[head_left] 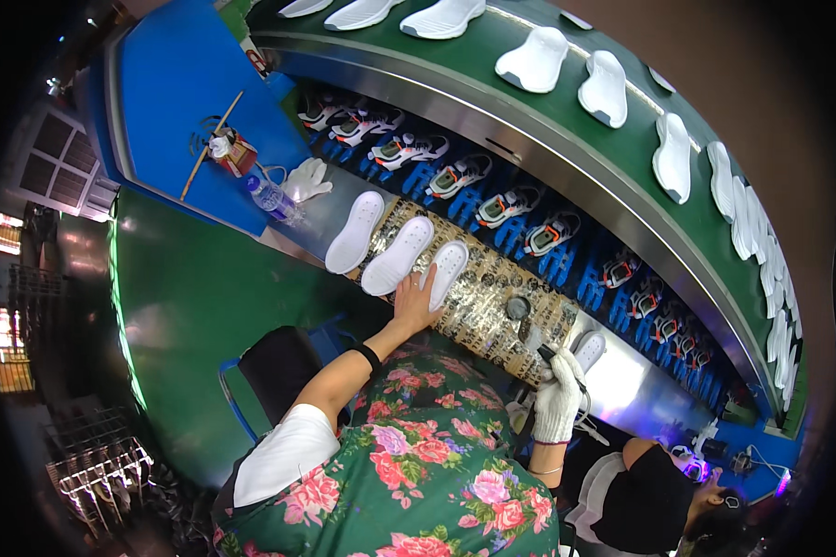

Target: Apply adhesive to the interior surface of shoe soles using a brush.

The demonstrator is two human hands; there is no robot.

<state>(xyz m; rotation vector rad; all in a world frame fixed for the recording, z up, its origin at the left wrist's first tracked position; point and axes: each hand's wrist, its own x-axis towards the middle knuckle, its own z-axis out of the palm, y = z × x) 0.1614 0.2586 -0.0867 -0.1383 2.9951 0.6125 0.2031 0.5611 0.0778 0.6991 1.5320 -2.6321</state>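
My bare left hand (pixel 415 304) is at the near end of a white shoe sole (pixel 450 270), its heel held between index finger and thumb. The other fingers reach over the lower end of a second white sole (pixel 399 256). A third white sole (pixel 355 232) lies further left. My right hand (pixel 557 399), in a white knit glove, is closed round the dark handle of a brush (pixel 545 352). The brush's pale tip is above the plastic-covered cardboard (pixel 478 320), near a small round dark dish (pixel 517 307). Another whitish sole (pixel 589 350) lies just beyond the glove.
Behind the bench, several white-and-orange shoes (pixel 506 206) stand on a lower line with blue supports. Above it a green conveyor (pixel 567 111) carries several white soles. A bottle (pixel 271 198) and a loose glove (pixel 306 180) lie left. A co-worker (pixel 650 501) sits at lower right.
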